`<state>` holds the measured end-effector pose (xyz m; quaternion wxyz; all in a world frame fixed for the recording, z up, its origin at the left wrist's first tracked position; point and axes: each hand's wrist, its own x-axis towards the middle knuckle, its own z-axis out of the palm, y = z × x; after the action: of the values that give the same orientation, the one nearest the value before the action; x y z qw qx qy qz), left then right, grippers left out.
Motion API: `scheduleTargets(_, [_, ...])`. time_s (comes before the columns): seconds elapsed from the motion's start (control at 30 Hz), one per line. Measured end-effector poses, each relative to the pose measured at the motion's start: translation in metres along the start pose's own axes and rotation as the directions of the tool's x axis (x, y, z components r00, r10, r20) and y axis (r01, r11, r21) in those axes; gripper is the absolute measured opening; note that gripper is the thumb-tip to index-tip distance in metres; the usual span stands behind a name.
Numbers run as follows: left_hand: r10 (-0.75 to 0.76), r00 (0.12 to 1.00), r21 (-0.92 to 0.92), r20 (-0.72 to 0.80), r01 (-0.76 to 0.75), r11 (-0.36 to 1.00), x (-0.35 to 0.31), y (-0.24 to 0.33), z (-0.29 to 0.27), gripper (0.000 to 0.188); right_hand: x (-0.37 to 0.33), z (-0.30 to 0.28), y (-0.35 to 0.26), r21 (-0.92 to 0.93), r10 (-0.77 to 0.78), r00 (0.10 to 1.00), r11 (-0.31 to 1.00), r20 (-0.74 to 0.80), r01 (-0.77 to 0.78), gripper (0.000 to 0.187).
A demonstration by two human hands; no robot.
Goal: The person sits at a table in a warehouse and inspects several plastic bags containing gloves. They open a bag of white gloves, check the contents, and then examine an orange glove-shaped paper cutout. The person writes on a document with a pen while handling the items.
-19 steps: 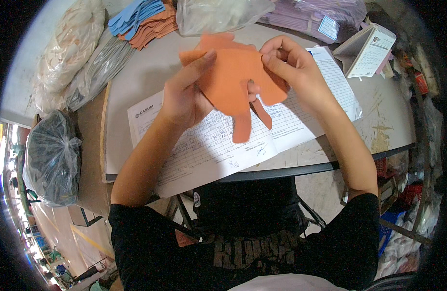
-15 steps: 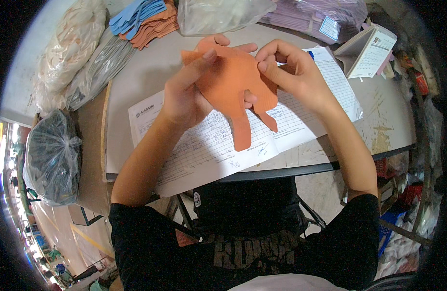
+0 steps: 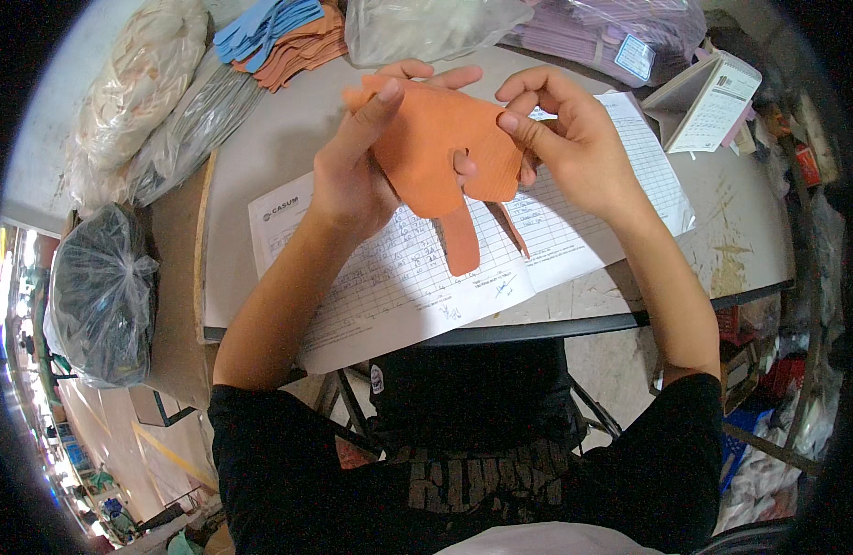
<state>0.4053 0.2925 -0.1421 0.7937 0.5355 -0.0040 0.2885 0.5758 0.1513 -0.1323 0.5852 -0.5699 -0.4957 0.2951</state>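
A stack of orange cut-out sheet pieces [image 3: 431, 143] is held up over the table, thin layers showing along its right edge. My left hand [image 3: 357, 171] grips it from the left, thumb on the front face and fingers behind; one fingertip shows through the notch at the bottom. A narrow strip hangs below the stack, and a second one appears nearly edge-on. My right hand [image 3: 570, 139] pinches the stack's right edge between thumb and fingers. Under both hands lie printed paper sheets [image 3: 389, 319] with grids and handwriting.
Blue cut pieces [image 3: 264, 32] rest on orange ones [image 3: 306, 51] at the back left. Clear bags [image 3: 426, 28] and bundled purple pieces [image 3: 574, 42] line the far edge. A desk calendar [image 3: 717, 102] stands right. A dark plastic bag [image 3: 103, 296] sits left of the table [image 3: 741, 231].
The orange stack has tilted, its lower part rising a little and the hanging strips turning. My right thumb and fingers have shifted slightly along its right edge.
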Motion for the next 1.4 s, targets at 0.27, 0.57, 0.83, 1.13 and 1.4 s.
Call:
scheduleTargets(0.27, [-0.031,0.995,0.007,-0.092,0.031,0.999,-0.001,0.001,0.001,0.055,0.002,-0.001,0.005,0.011,0.017,1.000,1.000,-0.019,-0.016,0.016])
scheduleTargets(0.57, [-0.010,0.999,0.098,-0.032,0.013,0.995,-0.001,-0.002,-0.007,0.044,0.002,-0.001,0.014,-0.129,0.051,0.998,0.991,0.040,-0.045,0.033])
scheduleTargets(0.83, [0.024,1.000,0.028,-0.005,-0.024,0.999,-0.002,0.000,-0.011,0.031,-0.003,0.003,0.019,-0.179,-0.104,0.981,0.975,0.166,0.134,0.030])
scheduleTargets(1.13, [0.068,0.993,0.205,-0.098,-0.047,0.978,0.002,0.002,-0.007,0.061,0.000,-0.003,0.012,-0.029,-0.023,0.999,0.999,0.039,0.024,0.018])
scheduleTargets(1.4, [0.058,0.987,0.215,-0.148,-0.025,0.976,0.002,0.001,-0.009,0.064,-0.001,-0.002,0.010,-0.170,-0.170,0.985,0.971,-0.008,0.166,0.025])
